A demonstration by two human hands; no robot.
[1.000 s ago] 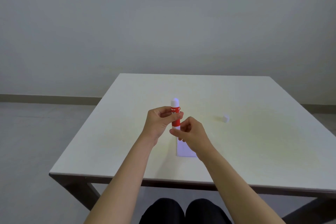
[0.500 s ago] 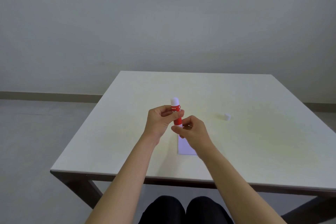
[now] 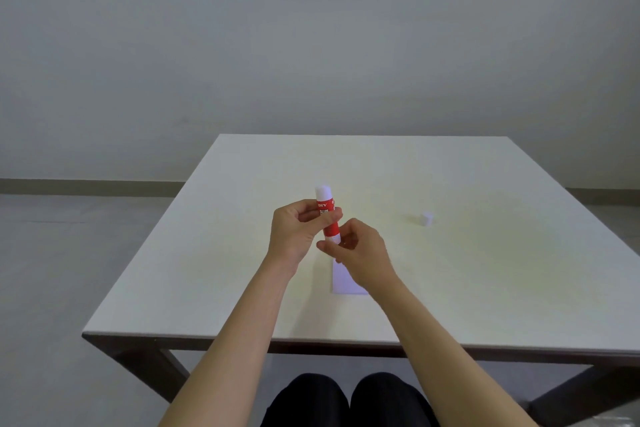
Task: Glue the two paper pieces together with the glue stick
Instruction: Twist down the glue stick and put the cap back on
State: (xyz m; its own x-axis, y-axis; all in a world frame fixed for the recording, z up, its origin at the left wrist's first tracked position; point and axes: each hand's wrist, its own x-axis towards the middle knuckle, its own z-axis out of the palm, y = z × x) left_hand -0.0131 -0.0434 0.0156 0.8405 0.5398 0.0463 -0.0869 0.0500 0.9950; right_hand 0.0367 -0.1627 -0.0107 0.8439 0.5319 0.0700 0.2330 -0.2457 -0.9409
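Observation:
A red glue stick (image 3: 328, 215) with a white top stands upright above the middle of the table. My left hand (image 3: 296, 234) grips its red barrel. My right hand (image 3: 358, 253) pinches the white base at its lower end. White paper (image 3: 343, 282) lies flat on the table under my right hand, partly hidden by the wrist; I cannot tell whether it is one piece or two. A small white cap (image 3: 426, 218) stands alone on the table to the right.
The white table (image 3: 214, 270) has dark legs and its near edge runs just in front of my knees. A plain grey wall and grey floor lie beyond it.
My right-hand fingers have shifted at the base of the glue stick. The stick and my left hand stay almost where they were.

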